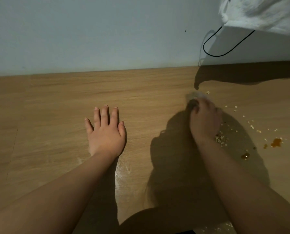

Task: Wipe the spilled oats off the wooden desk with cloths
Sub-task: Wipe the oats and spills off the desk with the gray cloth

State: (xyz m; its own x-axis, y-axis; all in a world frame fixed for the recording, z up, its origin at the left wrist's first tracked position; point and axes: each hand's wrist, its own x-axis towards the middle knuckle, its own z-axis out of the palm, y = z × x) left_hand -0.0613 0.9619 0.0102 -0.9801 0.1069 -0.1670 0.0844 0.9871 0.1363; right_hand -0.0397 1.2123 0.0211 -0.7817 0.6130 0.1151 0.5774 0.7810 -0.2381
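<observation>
My left hand (105, 132) lies flat on the wooden desk (56, 107) with its fingers spread and holds nothing. My right hand (204, 119) is blurred and curls its fingers round a small greyish cloth (194, 97) that touches the desk. Spilled oats (221, 141) lie in a small heap beside my right wrist, and loose flakes are scattered further right. Orange-brown sticky spots (275, 142) sit to the right of the oats.
A pale wall (90, 34) runs along the back edge of the desk. A white cloth-like thing (262, 12) hangs at the top right, with a black cable (225, 54) looping under it. Wet streaks (124, 168) shine on the desk between my arms.
</observation>
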